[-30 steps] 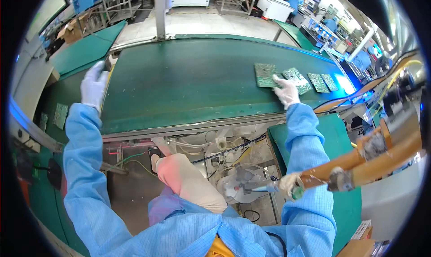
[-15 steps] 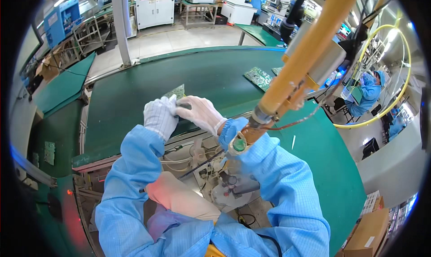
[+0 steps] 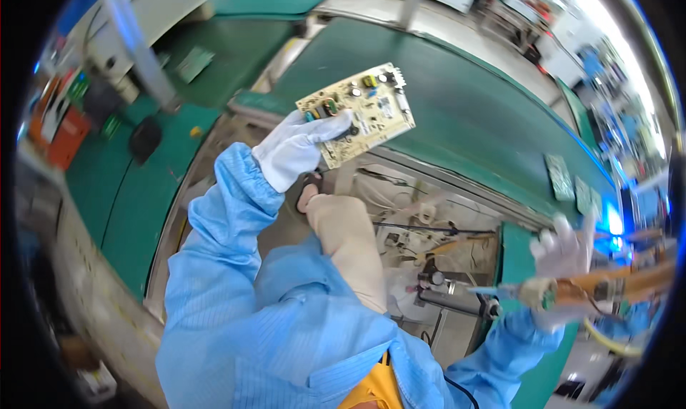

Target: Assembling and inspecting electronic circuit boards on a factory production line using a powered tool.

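Note:
My left hand [image 3: 294, 146], in a white glove, grips a circuit board [image 3: 386, 116] by its near left edge. The board is beige, its component side up, with capacitors, coils and a white connector along its edges. It hangs above the near edge of the green conveyor belt [image 3: 457, 94]. Over on the far right, my gloved right hand [image 3: 564, 248] has its fingers spread and nothing in them. An orange-brown pole [image 3: 607, 284] passes in front of that hand and hides part of its palm and wrist.
Several more circuit boards [image 3: 559, 177] lie on the belt's right end, close to my right hand. Another board [image 3: 194, 64] rests on the green surface at the upper left. Below the belt are cables and a black clamp-like fixture [image 3: 450, 299]. A metal post [image 3: 136, 44] stands at left.
My view has swung to the left. The hands, together at the board before, are now far apart; the left holds the board with its component side showing, and the right has opened.

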A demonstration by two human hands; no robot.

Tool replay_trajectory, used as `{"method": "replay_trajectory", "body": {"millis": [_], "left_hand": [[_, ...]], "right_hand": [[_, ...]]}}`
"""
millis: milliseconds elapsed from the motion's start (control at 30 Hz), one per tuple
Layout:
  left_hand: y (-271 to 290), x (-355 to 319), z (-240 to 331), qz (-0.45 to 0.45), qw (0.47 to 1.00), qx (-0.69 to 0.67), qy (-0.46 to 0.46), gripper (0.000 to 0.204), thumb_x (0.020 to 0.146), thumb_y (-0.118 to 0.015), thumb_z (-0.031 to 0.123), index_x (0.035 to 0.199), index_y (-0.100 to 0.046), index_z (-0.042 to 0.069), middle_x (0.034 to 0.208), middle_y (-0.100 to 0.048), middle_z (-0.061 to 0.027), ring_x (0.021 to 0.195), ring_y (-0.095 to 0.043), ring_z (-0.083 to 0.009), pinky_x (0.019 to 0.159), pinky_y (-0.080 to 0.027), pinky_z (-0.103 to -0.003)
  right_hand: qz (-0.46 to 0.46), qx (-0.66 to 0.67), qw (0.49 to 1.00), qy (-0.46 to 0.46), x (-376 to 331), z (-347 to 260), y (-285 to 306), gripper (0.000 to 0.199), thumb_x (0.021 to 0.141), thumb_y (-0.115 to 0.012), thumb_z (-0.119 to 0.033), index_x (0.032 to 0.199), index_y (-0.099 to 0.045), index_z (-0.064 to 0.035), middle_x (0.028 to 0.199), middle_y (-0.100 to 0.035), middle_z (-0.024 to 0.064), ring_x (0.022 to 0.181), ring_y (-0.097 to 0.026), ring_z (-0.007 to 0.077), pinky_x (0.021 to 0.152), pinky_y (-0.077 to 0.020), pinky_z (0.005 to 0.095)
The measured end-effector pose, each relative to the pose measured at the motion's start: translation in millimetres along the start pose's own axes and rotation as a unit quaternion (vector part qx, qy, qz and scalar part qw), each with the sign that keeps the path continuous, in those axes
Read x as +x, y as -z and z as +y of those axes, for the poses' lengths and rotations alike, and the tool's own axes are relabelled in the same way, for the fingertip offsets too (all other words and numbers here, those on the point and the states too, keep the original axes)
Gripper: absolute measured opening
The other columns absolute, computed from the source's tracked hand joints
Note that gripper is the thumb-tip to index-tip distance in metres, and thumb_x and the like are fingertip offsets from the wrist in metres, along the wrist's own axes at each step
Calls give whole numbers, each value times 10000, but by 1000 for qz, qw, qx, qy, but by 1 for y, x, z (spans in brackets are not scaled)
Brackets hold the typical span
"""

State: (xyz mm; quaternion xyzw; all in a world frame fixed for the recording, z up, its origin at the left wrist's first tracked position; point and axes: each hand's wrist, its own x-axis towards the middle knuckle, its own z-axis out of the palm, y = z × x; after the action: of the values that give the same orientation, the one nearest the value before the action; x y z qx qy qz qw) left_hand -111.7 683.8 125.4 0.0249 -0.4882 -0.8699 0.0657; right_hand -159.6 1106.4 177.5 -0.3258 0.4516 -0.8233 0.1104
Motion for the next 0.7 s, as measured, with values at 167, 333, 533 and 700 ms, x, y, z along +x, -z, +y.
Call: {"method": "replay_trajectory", "body": {"millis": [167,333,533,700], "left_hand": [[45,-68,11,41,996,58,-48,408,924,-636,215,1257,-544,-3,1151,-642,-57,1028,-613,-125,887,-500,-280],[90,-131,24,125,983,75,-108,438,921,-613,149,1307,-486,-15,1185,-623,-91,1082,-612,-182,959,-485,-317],[115,-196,60,263,952,-1,-156,406,929,-589,107,1312,-492,11,1211,-618,-129,1097,-621,-232,934,-521,-340],[153,-218,73,301,933,-63,-190,387,937,-584,132,1275,-500,-35,1202,-616,-161,1092,-624,-238,948,-516,-331]], "right_hand": [[52,-289,954,61,-2,20,-74,1163,792,-557,-702,1474,-23,74,1308,-501,235,831,-603,189,695,-475,273],[16,-200,976,86,-4,16,-100,767,997,-395,-408,1489,17,11,1280,-513,256,591,-566,142,436,-464,212],[50,-211,973,86,14,35,-124,710,1007,-372,-423,1497,-68,-8,1240,-552,199,518,-492,85,351,-364,176],[111,-212,966,102,27,47,-136,641,1018,-362,-379,1500,-129,-25,1098,-599,148,507,-407,71,389,-302,167]]}}
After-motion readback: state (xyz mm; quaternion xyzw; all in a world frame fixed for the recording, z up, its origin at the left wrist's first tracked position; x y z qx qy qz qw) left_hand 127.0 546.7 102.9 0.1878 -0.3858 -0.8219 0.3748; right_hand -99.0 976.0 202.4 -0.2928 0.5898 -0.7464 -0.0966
